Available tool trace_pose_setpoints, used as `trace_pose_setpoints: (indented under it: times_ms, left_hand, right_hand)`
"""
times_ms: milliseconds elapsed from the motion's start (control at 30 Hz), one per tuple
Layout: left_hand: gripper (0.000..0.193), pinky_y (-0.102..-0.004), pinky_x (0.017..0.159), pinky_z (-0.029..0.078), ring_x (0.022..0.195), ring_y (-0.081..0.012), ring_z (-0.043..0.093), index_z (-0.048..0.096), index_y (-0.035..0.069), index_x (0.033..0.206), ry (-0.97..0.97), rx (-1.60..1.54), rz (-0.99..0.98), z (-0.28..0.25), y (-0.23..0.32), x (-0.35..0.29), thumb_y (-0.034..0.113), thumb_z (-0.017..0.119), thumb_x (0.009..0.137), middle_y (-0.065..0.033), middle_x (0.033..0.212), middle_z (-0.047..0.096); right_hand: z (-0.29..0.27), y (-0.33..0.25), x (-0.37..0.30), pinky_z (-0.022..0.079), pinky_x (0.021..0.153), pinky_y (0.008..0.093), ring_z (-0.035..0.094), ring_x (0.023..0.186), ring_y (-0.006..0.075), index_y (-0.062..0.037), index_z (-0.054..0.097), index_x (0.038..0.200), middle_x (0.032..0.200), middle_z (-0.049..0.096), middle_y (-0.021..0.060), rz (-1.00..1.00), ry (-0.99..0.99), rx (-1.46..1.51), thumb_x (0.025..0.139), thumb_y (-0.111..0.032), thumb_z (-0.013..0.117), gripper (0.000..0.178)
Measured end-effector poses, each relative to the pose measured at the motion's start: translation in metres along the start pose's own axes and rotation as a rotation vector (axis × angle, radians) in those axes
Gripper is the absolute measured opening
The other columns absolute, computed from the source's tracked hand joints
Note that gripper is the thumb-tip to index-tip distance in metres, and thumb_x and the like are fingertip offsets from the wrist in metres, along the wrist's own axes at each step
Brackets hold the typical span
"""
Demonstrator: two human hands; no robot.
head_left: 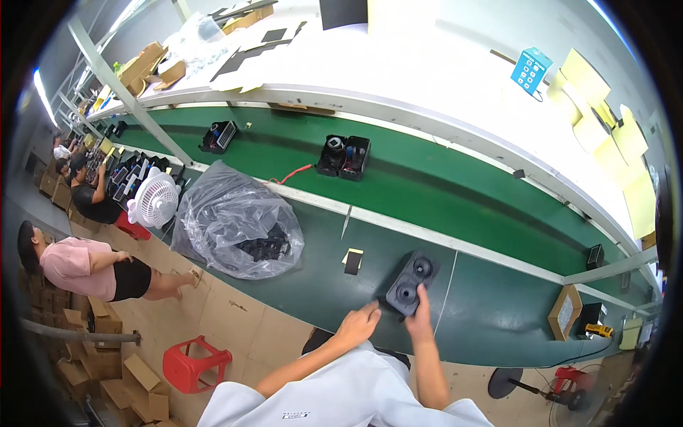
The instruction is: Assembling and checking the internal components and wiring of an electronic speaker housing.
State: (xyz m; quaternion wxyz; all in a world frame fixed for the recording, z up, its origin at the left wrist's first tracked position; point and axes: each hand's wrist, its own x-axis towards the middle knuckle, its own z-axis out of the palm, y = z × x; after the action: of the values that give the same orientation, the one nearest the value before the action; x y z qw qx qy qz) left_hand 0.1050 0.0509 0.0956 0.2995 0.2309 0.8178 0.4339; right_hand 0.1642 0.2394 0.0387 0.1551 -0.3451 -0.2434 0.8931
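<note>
Two hands work at the near edge of the green surface. Right of the clear plastic bag, a black two-socket moulded part lies flat; right hand pinches its near end, left hand rests open beside it, holding nothing

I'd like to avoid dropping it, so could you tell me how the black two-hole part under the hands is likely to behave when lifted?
The black moulded part looks rigid, so it probably keeps its shape. It lies flat on the green bench, unlikely to roll. The right hand touches its near end; the left hand rests beside it.
</note>
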Motion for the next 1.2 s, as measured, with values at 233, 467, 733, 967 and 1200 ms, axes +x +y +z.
trace_pose_setpoints:
  times_ms: [233,467,733,967,1200]
  left_hand:
    - [0.048,-0.0386,0.103,0.044,0.122,-0.0338,0.058,0.059,0.004,0.131,-0.305,0.017,-0.154,-0.004,-0.016,-0.018,0.039,0.047,0.099,-0.0176,0.13,0.062]
    - [0.043,-0.0395,0.093,0.05,0.108,-0.0335,0.065,0.066,0.006,0.121,-0.04,0.015,-0.359,-0.067,-0.064,-0.03,0.038,0.054,0.094,-0.0175,0.114,0.069]
    - [0.037,-0.034,0.083,0.052,0.092,-0.0272,0.07,0.066,0.008,0.12,-0.247,-0.14,-0.292,-0.137,-0.141,0.026,0.035,0.057,0.096,-0.0154,0.1,0.072]
    - [0.035,-0.0357,0.081,0.053,0.094,-0.0309,0.07,0.066,0.009,0.119,-0.491,-0.061,-0.234,-0.201,-0.128,0.085,0.033,0.055,0.097,-0.017,0.1,0.072]
    - [0.03,-0.0359,0.086,0.052,0.098,-0.0283,0.069,0.067,0.009,0.117,-0.364,-0.184,-0.218,-0.244,-0.16,0.098,0.027,0.056,0.096,-0.0169,0.104,0.071]
  right_hand:
    - [0.017,-0.179,0.221,0.048,0.101,0.0419,0.061,0.117,0.0298,-0.0018,0.044,0.139,0.128,0.06,0.0202,-0.248,0.062,-0.371,0.087,-0.048,0.068,0.074]
    - [0.086,-0.184,0.284,0.043,0.094,0.0598,0.05,0.12,0.0429,-0.0054,0.026,0.151,0.136,0.045,0.025,-0.385,0.885,-1.985,0.071,-0.054,0.072,0.105]
    - [0.108,-0.169,0.301,0.044,0.091,0.0565,0.05,0.116,0.0428,0.0012,0.044,0.139,0.132,0.048,0.025,-0.359,1.115,-1.906,0.077,-0.057,0.066,0.088]
    - [0.082,-0.093,0.35,0.039,0.091,0.0558,0.049,0.121,0.0366,-0.0091,0.062,0.126,0.132,0.057,0.015,-0.288,1.034,-2.441,0.095,-0.038,0.05,0.044]
    - [0.097,-0.032,0.35,0.036,0.111,0.0478,0.045,0.134,0.0337,-0.0109,0.055,0.136,0.144,0.05,0.0146,-0.958,0.677,-2.297,0.094,-0.032,0.056,0.047]
